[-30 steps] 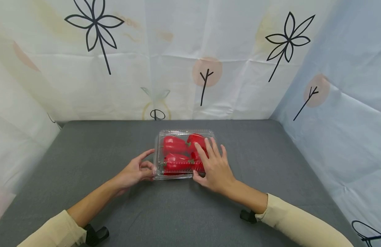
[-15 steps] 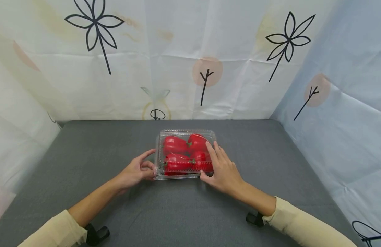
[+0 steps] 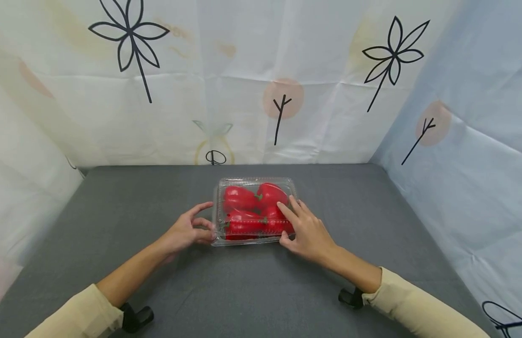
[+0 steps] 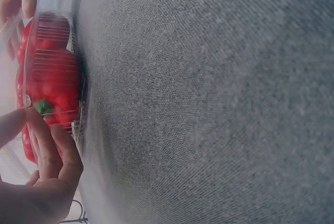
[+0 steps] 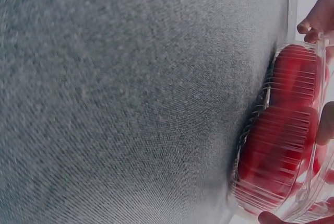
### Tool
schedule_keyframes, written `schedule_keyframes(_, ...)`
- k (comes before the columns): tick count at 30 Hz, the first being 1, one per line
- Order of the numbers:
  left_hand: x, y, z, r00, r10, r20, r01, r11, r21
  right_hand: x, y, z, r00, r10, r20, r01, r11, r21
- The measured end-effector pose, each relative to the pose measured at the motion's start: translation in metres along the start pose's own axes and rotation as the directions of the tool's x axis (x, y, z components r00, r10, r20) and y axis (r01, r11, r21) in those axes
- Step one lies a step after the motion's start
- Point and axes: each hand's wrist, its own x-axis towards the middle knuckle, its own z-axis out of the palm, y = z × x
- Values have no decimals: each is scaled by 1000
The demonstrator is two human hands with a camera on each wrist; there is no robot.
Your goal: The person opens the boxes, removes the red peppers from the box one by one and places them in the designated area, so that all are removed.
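Observation:
A clear plastic clamshell container rests on the grey table, its lid lying over several red bell peppers. At its left end my left hand pinches the rim near the front corner. In the left wrist view, thumb and fingertip meet at the rim beside a green stem. My right hand lies at the front right corner, its fingers mostly straight on the lid and the thumb at the front edge. The right wrist view shows that hand's fingertips around the container's ribbed side.
Grey cloth covers the table. Behind it hangs a white curtain with leaf and tree prints, and a bluish one hangs on the right. Black wrist straps sit at the sleeve cuffs.
My right hand has slid rightward over the lid, from the middle of the right half to the front right corner. My left hand has stayed at the left end.

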Motion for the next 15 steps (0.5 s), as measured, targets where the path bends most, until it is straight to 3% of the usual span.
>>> schedule_keyframes(15,8,3,2,999,-16,-51,19,998,55,1,2,-1,998,-50,-29,50,999,4)
